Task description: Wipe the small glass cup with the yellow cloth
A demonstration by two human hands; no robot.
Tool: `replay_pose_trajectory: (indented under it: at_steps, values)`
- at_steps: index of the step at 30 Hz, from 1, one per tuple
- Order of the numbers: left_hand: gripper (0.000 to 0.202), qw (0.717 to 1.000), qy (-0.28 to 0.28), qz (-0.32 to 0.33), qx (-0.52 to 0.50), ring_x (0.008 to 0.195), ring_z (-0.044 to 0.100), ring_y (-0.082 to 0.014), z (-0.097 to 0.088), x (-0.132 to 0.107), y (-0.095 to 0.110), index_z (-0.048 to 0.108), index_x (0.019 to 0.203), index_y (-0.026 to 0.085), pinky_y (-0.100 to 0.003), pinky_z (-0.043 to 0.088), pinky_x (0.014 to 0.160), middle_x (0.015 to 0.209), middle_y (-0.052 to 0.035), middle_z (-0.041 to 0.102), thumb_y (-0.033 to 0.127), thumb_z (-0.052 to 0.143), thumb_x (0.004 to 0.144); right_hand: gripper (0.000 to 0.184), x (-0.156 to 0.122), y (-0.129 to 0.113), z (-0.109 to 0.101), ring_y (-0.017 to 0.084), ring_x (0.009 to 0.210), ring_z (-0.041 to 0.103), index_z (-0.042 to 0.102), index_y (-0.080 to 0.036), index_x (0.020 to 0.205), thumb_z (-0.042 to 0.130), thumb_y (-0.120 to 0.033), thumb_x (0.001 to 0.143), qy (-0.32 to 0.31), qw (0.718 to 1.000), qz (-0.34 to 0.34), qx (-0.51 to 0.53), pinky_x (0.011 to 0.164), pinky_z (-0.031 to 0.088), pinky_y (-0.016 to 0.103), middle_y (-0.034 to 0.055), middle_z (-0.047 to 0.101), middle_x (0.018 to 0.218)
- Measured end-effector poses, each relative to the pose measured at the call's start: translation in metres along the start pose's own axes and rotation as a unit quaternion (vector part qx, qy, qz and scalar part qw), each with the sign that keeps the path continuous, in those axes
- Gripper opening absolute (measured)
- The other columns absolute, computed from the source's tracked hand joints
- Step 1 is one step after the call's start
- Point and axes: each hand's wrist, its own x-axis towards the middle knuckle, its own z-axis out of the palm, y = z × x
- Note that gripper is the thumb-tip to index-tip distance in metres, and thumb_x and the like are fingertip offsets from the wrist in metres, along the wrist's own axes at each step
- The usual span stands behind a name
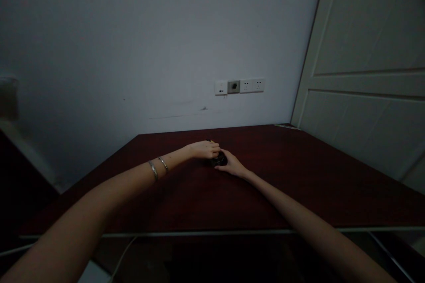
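A small dark, shiny object point(220, 159), rounded in outline, rests on the dark red table. My right hand point(233, 166) grips its right side, with thumb in front and fingers behind. From the left, my left hand point(205, 149) reaches over it with bent, closed fingers at its upper left side. Behind the left fingers shows a bit of yellow and black; I cannot tell whether it belongs to the same object. The dim light and the fingers hide the object's kind. Two bracelets point(158, 167) circle my left wrist.
The dark red table point(265, 203) spreads under both arms and meets a pale wall. Wall sockets and a switch panel point(239, 86) sit above its back edge. A panelled white door point(368, 62) stands along the right side. White cables point(123, 254) hang below the front edge.
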Motion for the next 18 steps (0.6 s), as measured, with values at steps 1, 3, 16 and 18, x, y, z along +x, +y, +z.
replay_pose_trajectory:
  at_steps: [1, 3, 16, 18]
  values:
    - [0.016, 1.0, 0.004, -0.001, -0.004, 0.094, 0.05, -0.0162, 0.003, 0.0, 0.0, 0.061, 0.081, 0.019, -0.027, 0.04, 0.078, 0.095, -0.0094, 0.058, 0.012, 0.047, 0.081, 0.075, 0.0, 0.001, 0.0, 0.025, 0.111, 0.048, 0.04, -0.02, 0.123, 0.072, -0.037, 0.058, -0.001, 1.0, 0.0, -0.008, 0.096, 0.035, 0.041, 0.0113, 0.049, 0.121]
    - [0.016, 1.0, 0.007, -0.002, -0.01, 0.093, 0.05, -0.0161, 0.008, 0.0, -0.001, 0.062, 0.081, 0.018, -0.026, 0.04, 0.079, 0.095, -0.0095, 0.058, 0.011, 0.047, 0.08, 0.072, 0.0, 0.003, 0.0, 0.025, 0.109, 0.049, 0.042, -0.02, 0.121, 0.072, -0.039, 0.058, -0.001, 1.0, -0.001, -0.021, 0.095, 0.036, 0.041, 0.0105, 0.051, 0.118]
    - [0.039, 0.995, 0.001, -0.095, 0.001, 0.111, 0.04, -0.0239, 0.003, -0.009, -0.007, 0.061, 0.101, 0.032, -0.04, 0.022, 0.1, 0.114, -0.0074, 0.052, 0.009, 0.057, 0.07, 0.069, -0.001, 0.004, 0.0, 0.024, 0.103, 0.052, 0.045, -0.018, 0.117, 0.072, -0.042, 0.057, 0.018, 0.998, 0.016, -0.061, 0.09, 0.039, 0.038, 0.0102, 0.052, 0.112]
    - [0.046, 0.993, -0.007, -0.113, -0.007, 0.112, 0.04, -0.0236, 0.01, -0.012, -0.008, 0.058, 0.106, 0.034, -0.041, 0.02, 0.102, 0.115, -0.0057, 0.051, 0.007, 0.057, 0.068, 0.069, -0.001, 0.002, -0.001, 0.024, 0.103, 0.052, 0.045, -0.018, 0.117, 0.071, -0.043, 0.058, 0.017, 0.998, 0.018, -0.064, 0.09, 0.039, 0.038, 0.0102, 0.052, 0.112]
